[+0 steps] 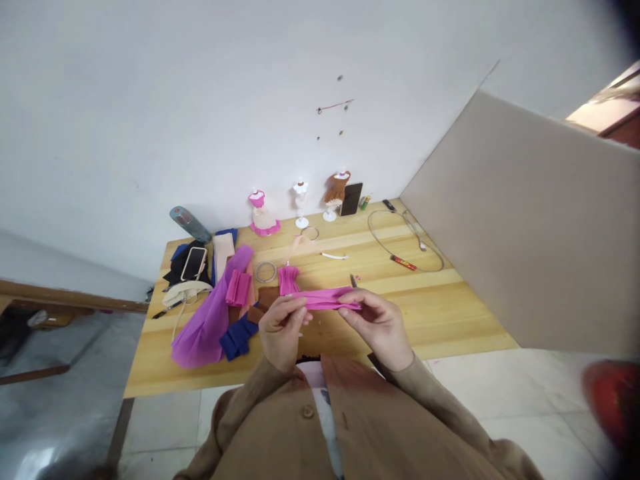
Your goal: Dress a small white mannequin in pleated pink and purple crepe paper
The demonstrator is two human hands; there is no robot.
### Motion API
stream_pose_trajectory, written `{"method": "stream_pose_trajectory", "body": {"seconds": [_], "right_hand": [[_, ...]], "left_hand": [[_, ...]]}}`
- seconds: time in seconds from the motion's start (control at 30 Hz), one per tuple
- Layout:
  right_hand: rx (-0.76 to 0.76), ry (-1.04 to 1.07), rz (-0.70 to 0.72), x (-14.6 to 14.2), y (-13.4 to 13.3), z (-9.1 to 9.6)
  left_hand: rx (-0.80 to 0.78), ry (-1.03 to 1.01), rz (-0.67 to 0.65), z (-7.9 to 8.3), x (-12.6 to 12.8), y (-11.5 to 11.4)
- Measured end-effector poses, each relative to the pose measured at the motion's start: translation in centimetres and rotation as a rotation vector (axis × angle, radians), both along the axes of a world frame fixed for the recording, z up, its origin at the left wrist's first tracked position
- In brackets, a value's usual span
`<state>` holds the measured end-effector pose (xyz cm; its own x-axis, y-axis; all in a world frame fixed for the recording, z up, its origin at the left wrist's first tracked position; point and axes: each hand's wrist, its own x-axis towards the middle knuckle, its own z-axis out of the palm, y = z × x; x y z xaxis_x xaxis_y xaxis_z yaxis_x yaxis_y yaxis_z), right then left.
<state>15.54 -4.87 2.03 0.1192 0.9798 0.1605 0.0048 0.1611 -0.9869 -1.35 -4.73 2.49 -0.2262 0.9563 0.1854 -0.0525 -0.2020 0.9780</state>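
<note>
A folded pink crepe paper strip (324, 299) is stretched level between my two hands above the table. My left hand (281, 328) pinches its left end between thumb and fingers. At the other end, my right hand (379, 327) grips it in the same way. Just behind the strip lies a gathered pink piece (289, 280) with a pale ribbon (299, 247) running up from it. Brown pieces (267, 300) and a folded dark blue piece (240, 337) lie by my left hand. Beyond my right hand is a small dark tool (353, 281), partly hidden.
Miniature dress forms stand by the wall: one in pink (259, 213), one in white (301, 203), one in brown (337, 193). A purple sheet (213, 313), a phone (194, 264) and a bottle (190, 223) are left. A looped cable (443, 257) lies right, before a grey panel (530, 227).
</note>
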Motion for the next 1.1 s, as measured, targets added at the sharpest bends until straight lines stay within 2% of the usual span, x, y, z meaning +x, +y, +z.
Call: {"method": "stream_pose_trajectory", "body": {"seconds": [0.47, 0.7, 0.87, 1.1], "right_hand": [[0.012, -0.04, 0.1, 0.8, 0.0, 0.6], [0.009, -0.057, 0.097, 0.9, 0.0, 0.8], [0.008, -0.004, 0.088, 0.8, 0.0, 1.0], [-0.086, 0.133, 0.128, 0.5, -0.1, 1.0]], "left_hand": [[0.187, 0.135, -0.1, 0.8, -0.9, 0.0], [0.214, 0.185, -0.08, 0.8, -1.1, 0.1], [0.198, 0.156, -0.098, 0.9, -1.1, 0.1], [0.086, 0.083, -0.083, 0.2, -0.8, 0.2]]}}
